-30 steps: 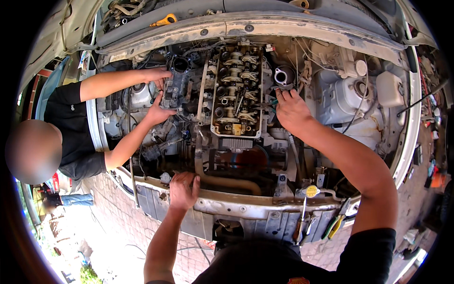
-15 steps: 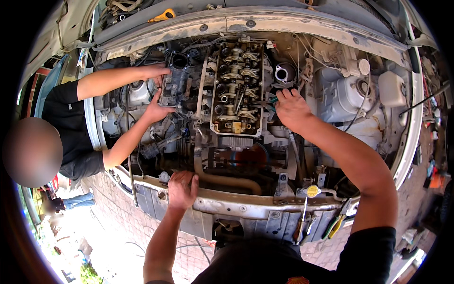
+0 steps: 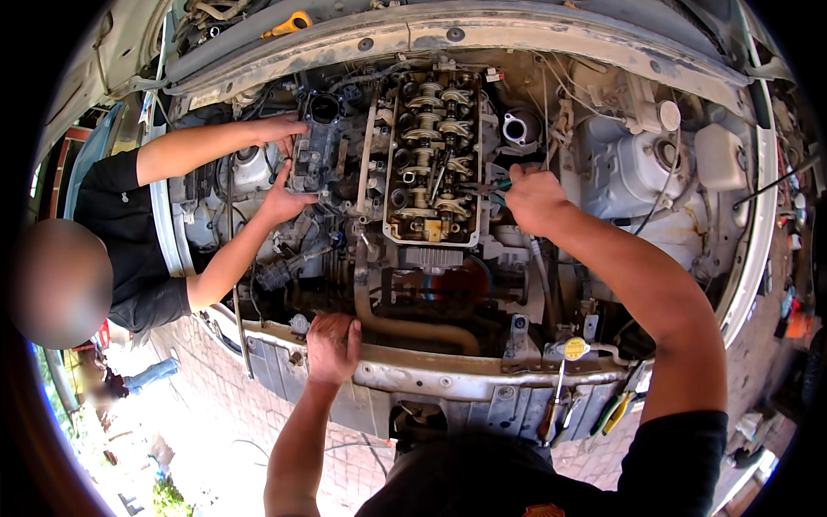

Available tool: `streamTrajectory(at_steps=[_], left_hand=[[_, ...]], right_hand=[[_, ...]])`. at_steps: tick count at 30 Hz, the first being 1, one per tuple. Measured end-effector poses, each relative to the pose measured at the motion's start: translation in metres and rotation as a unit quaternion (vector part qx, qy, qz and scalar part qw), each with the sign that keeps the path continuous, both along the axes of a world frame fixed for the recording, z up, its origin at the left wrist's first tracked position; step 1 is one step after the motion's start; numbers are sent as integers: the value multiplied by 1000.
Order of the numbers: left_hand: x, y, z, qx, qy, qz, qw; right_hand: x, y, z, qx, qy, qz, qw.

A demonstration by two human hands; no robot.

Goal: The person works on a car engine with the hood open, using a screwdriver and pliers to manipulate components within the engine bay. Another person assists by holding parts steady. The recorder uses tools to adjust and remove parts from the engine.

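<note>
My right hand point(image 3: 538, 202) is closed round the green handles of a pair of pliers point(image 3: 500, 187). Their dark jaws point left, against the right side of an uncovered engine cylinder head point(image 3: 396, 220); what they bite on is too small to tell. Rows of rocker arms point(image 3: 452, 127) run down the head. A slim metal tool point(image 3: 438, 177) lies across the middle of them. With curled fingers over its top edge, my left hand point(image 3: 333, 346) holds the car's front crossmember point(image 3: 413, 370). Those fingertips are partly hidden.
At the left, another person's hands point(image 3: 289, 202) touch a dark part beside the engine. Screwdrivers point(image 3: 551, 414) and yellow-green pliers point(image 3: 616, 412) hang at the front panel, near a yellow radiator cap point(image 3: 575, 348). A round metal flange opening point(image 3: 514, 129) lies right of the head.
The whole view has shifted slightly. My right hand has turned a little on the pliers, which stay at the head's right side. My left hand keeps its place.
</note>
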State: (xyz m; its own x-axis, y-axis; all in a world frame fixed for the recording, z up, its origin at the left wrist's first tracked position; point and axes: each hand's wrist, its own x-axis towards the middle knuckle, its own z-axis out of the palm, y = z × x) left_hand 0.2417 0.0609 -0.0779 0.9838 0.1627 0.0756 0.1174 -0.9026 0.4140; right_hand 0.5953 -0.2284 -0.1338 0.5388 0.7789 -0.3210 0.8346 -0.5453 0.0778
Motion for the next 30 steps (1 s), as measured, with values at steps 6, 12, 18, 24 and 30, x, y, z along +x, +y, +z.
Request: streamTrajectory(at_steps=[6,12,18,24,30], left_hand=[[-3,0,0,11,4,2,1000],[-2,0,1,18,19,-2,1000],[-1,-3,0,11,3,-2,1000],[-2,-1,-1,9,-10,2,1000],[-2,-1,2,7,-10,5,1000]], right_hand=[[3,-17,-7,36,22,-2,999],[-1,-26,3,110,16,-23,994],[4,-20,32,97,-11,7,995],[8,-21,71,92,4,-33,995],[9,-35,72,119,83,-118,982]])
